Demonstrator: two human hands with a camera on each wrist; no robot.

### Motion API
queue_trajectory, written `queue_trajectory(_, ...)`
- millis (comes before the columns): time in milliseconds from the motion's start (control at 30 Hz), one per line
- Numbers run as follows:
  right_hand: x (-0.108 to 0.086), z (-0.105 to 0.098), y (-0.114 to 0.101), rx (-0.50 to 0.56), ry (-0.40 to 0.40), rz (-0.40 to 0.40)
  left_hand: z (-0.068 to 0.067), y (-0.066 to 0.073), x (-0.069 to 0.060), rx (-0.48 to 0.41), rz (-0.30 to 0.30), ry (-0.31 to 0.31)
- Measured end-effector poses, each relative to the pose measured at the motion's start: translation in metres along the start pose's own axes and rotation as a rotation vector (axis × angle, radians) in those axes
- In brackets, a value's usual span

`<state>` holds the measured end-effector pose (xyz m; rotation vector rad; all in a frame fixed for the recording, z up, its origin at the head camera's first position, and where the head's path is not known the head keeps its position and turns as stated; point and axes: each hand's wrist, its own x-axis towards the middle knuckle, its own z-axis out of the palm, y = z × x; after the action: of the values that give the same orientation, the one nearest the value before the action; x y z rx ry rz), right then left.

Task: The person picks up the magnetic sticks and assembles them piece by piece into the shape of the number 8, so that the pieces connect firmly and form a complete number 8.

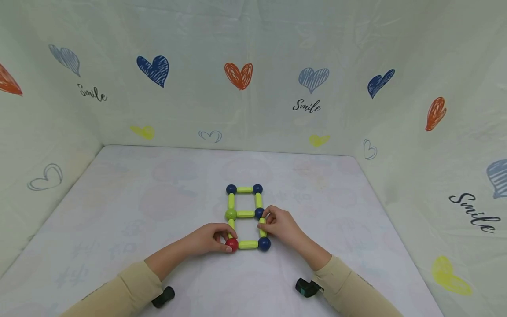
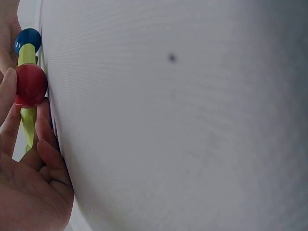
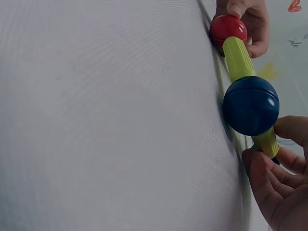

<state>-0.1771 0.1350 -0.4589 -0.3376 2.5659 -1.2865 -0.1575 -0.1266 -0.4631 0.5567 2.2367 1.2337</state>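
Observation:
Flat on the table lies a ladder-like figure of balls and yellow-green rods, two squares sharing a middle rod (image 1: 245, 214). Its near-left corner is a red ball (image 1: 232, 245), which my left hand (image 1: 210, 238) holds between thumb and fingers. My right hand (image 1: 282, 224) pinches the near-right rod (image 3: 266, 143), between the near blue ball (image 1: 264, 244) and the middle blue ball (image 1: 259, 213). Two more blue balls form the far corners, and a green ball (image 1: 231, 214) sits at the middle left. The right fingers partly cover the pinched rod in the head view.
A pale white cloth covers the table (image 1: 158, 176). Behind and beside it hang light curtains (image 1: 273, 35) printed with hearts and "Smile". Dark devices show by the left sleeve (image 1: 163, 297) and the right sleeve (image 1: 308, 288).

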Motion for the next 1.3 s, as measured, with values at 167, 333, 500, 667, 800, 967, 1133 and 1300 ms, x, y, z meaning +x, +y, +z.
queue_trajectory(167, 0.000, 0.001, 0.001, -0.011, 0.000, 0.000, 0.000, -0.001, 0.001, -0.002, 0.015, -0.005)
queue_trajectory(333, 0.001, 0.002, 0.002, -0.018, 0.008, 0.007, 0.000, 0.000, 0.001, -0.002, 0.014, -0.008)
queue_trajectory(500, 0.002, 0.002, 0.002, -0.023, -0.002, 0.008, -0.001, -0.001, 0.001, -0.001, 0.015, -0.009)
queue_trajectory(667, 0.002, 0.001, 0.004, -0.038, -0.019, -0.004, -0.002, -0.002, 0.002, 0.013, 0.012, -0.005)
queue_trajectory(800, 0.002, 0.000, 0.004, -0.071, -0.032, -0.027, -0.004, -0.003, 0.001, 0.028, -0.003, 0.013)
queue_trajectory(967, 0.000, -0.004, 0.002, -0.117, -0.041, -0.065, -0.010, -0.001, -0.004, 0.053, -0.040, 0.049)
queue_trajectory(1133, -0.006, -0.013, 0.000, -0.194, 0.026, -0.128, -0.019, 0.004, -0.011, 0.157, -0.039, 0.070)
queue_trajectory(1300, -0.011, -0.025, 0.000, -0.281, 0.124, -0.225, -0.027, 0.011, -0.016, 0.286, -0.027, 0.130)
